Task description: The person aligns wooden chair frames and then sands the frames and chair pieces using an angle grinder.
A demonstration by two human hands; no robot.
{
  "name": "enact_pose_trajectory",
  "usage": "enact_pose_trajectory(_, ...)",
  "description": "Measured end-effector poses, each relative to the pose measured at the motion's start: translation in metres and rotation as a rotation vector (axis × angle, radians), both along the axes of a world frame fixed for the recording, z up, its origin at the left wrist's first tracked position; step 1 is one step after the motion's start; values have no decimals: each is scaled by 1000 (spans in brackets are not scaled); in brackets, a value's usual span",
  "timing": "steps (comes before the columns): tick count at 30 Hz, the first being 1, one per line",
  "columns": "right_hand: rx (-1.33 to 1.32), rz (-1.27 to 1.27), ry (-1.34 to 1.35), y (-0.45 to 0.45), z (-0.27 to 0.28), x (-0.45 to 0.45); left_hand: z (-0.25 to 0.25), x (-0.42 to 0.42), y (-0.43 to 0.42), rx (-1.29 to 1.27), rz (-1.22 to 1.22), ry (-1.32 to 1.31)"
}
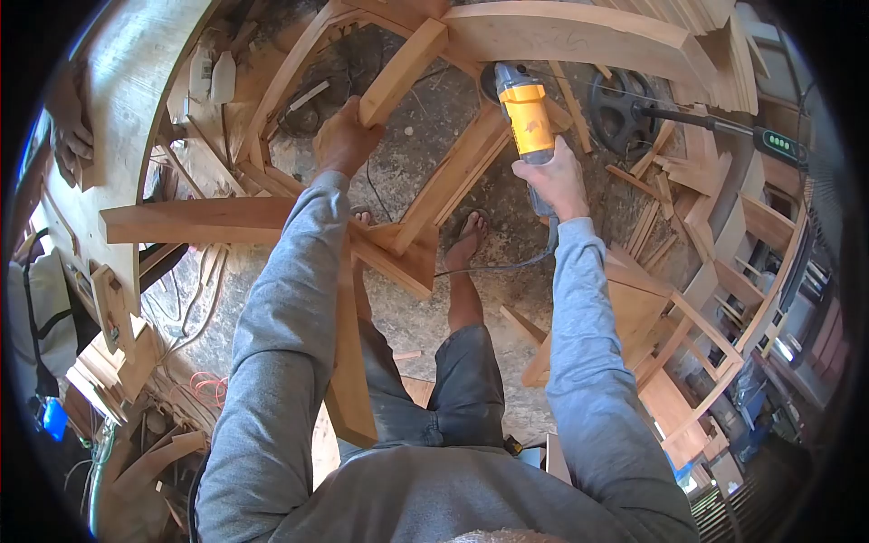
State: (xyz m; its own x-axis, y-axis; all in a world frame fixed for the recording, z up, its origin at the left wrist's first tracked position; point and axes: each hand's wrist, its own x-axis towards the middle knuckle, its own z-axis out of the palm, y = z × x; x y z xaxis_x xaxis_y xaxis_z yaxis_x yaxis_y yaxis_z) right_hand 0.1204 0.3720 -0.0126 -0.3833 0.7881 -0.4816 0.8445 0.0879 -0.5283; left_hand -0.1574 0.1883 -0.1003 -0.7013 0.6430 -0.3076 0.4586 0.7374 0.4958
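Observation:
My right hand (556, 177) is wrapped round the rear body of a yellow angle grinder (527, 118). The grinder's grey head and dark disc are at its far end, close to a curved wooden rail (579, 34); whether they touch I cannot tell. My left hand (346, 138) is closed round the lower end of a wooden bar (404, 71) that runs up to the rail. Below the grinder lies an angled wooden frame piece (457, 172). From the grinder a dark cord (507, 266) trails past my right foot.
At the left, another person's hand (71, 136) rests by a large curved board (158, 81). Two white bottles (212, 74) stand beyond it. A black round base (623, 110) with a pole is at right, among stacked offcuts (692, 181). A long plank (195, 220) crosses beneath my left forearm.

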Motion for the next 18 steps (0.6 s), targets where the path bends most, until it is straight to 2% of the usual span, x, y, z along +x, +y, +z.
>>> enact_pose_trajectory(18, 65, -93, -142, -14, 28, 91, 8, 1, 4, -59, -1, -3)
